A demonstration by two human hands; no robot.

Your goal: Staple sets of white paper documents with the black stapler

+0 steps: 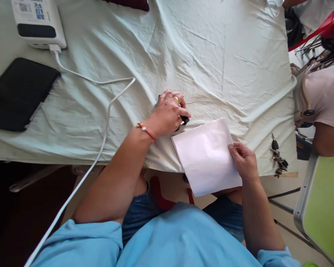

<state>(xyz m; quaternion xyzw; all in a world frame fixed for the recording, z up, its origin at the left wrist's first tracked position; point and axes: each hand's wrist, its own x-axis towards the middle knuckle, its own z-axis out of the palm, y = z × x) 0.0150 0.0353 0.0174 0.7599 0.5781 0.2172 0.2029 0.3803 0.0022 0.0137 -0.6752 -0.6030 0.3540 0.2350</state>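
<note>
My left hand (pixel 171 111) is closed over a small black tool (pixel 184 119) on the tablecloth, apparently a stapler. The fingers cover most of it, and only its dark ends show. Just to the right, white sheets of paper (pixel 207 157) lie tilted over the table's front edge, their lower part hanging above my lap. At their right edge, my right hand (pixel 243 157) pinches them between thumb and fingers. The paper's upper left corner is close to the black tool, and I cannot tell whether they touch.
A white power bank (pixel 40 31) with a plugged-in white cable (pixel 107 126) is at the back left. Below it lies a black pouch (pixel 19 94). Keys (pixel 278 157) rest near the right table edge. A seated person (pixel 327 98) and a green table (pixel 323 211) are at right.
</note>
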